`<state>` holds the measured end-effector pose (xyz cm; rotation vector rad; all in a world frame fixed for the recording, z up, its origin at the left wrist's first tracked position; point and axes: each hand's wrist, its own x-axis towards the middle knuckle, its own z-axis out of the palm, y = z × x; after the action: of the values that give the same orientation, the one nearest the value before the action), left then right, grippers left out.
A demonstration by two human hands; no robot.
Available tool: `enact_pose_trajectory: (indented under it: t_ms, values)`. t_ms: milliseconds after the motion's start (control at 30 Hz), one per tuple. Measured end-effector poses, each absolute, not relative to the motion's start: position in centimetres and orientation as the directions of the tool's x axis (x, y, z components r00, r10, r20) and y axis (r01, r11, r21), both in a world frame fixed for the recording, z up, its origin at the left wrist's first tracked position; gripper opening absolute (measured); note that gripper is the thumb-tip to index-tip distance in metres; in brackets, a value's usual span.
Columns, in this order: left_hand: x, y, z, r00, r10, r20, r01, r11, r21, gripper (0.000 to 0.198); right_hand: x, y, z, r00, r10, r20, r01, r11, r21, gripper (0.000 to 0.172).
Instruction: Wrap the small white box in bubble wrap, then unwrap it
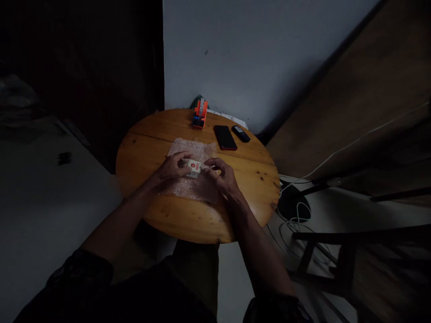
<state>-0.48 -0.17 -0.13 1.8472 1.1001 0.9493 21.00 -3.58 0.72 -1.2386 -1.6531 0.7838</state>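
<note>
A small white box with a red round mark lies on a sheet of bubble wrap in the middle of a round wooden table. My left hand curls around the box's left end and grips it. My right hand rests at the box's right end with fingers bent and pinched together; whether they hold the box or something small is too dark to tell.
At the table's far side stand an orange tape dispenser, a dark phone with a red edge and a small black handset. A grey wall rises behind. White cables and a dark chair frame lie right of the table.
</note>
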Motion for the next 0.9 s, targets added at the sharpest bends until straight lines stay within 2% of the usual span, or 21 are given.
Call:
enact_pose_trajectory:
  t_ms: [133,233,300,367,467,533,633,733,900]
  values:
    - [-0.1,-0.2,-0.6,0.416,0.882,0.222,0.352,-0.382,0.854,0.064,21.2,-4.0,1.3,-0.159,0.946,0.284,0.339,0.323,-0.884,0.019]
    - [0.1,-0.5,-0.5,0.4,0.882,0.25,0.392,-0.411,0.823,0.06,21.7,-4.8,2.1,-0.364,0.913,0.185,0.311,0.306,-0.9,0.019]
    - [0.2,-0.6,-0.3,0.391,0.883,0.259,0.409,-0.419,0.811,0.058,21.9,-5.7,2.8,-0.514,0.849,0.121,0.352,0.338,-0.873,0.019]
    - [0.2,-0.7,0.0,0.39,0.886,0.253,0.416,-0.414,0.809,0.056,22.0,-6.8,3.1,-0.619,0.781,0.084,0.452,0.442,-0.775,0.023]
    - [0.3,-0.9,0.3,0.383,0.893,0.237,0.426,-0.399,0.812,0.053,21.6,-8.6,2.7,-0.653,0.753,0.078,0.625,0.595,-0.505,0.03]
    - [0.4,-0.9,0.4,0.383,0.895,0.229,0.424,-0.39,0.817,0.052,20.9,-9.6,2.0,-0.624,0.777,0.089,0.709,0.61,-0.354,0.023]
    - [0.4,-1.0,0.5,0.392,0.891,0.23,0.405,-0.391,0.826,0.052,19.9,-10.6,1.0,-0.581,0.806,0.114,0.781,0.592,-0.198,0.012]
    - [0.4,-0.9,0.5,0.394,0.888,0.24,0.409,-0.402,0.819,0.051,19.3,-11.0,0.6,-0.572,0.808,0.141,0.805,0.586,-0.092,0.015]
    - [0.4,-0.9,0.6,0.404,0.89,0.211,0.391,-0.377,0.84,0.049,19.3,-10.5,1.7,-0.544,0.795,0.268,0.817,0.575,-0.048,0.014]
